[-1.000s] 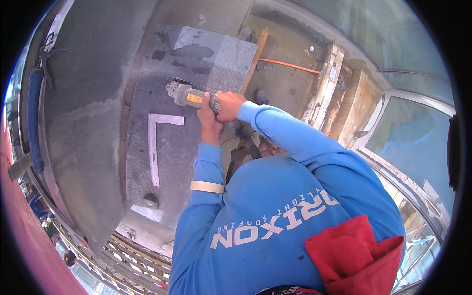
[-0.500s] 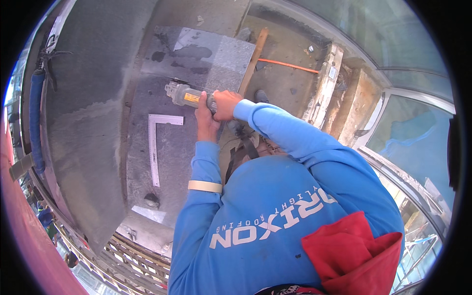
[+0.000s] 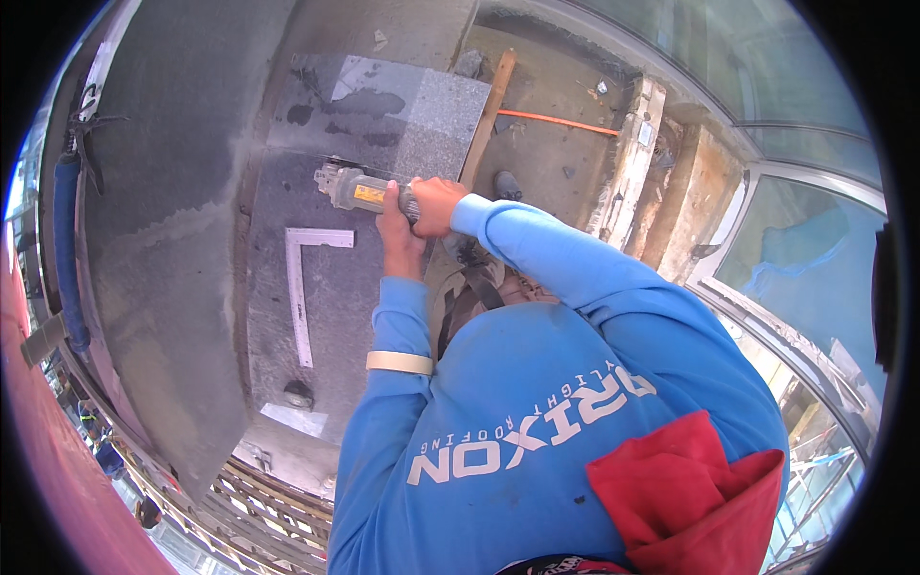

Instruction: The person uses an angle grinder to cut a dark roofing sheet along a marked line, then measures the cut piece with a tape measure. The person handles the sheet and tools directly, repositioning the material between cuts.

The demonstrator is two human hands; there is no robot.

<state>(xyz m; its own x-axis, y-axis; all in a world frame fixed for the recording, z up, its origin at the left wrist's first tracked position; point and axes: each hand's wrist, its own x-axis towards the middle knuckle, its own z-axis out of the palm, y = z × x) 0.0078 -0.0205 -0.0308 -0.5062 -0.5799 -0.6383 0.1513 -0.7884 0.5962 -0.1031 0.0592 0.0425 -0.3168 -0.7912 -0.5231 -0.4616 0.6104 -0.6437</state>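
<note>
Seen from the head camera, a person in a blue long-sleeved shirt bends over a grey stone slab (image 3: 335,287) and holds an angle grinder (image 3: 356,190) against it with both hands. The right hand (image 3: 436,204) is clenched around the rear of the tool's body, fingers wrapped over the grey casing just behind its yellow label. The left hand (image 3: 395,228) sits directly beneath and beside it, gripping the same tool from the underside; its individual fingers are largely hidden by the wrist and the grinder, so only a closed grip on the tool can be made out. The grinder lies roughly level, its head pointing to the picture's left, at the upper part of the slab where a thin line runs across the stone.

A metal carpenter's square (image 3: 304,287) lies flat on the slab below the grinder, apart from both hands. A paler stone slab (image 3: 422,105) sits just beyond the tool, with dark wet patches on it. A wooden batten (image 3: 487,115) runs along its right edge, and an orange cable (image 3: 556,121) crosses the dusty ground further right. A pale band (image 3: 400,362) circles the left forearm. A red cloth (image 3: 685,494) hangs at the person's lower back.
</note>
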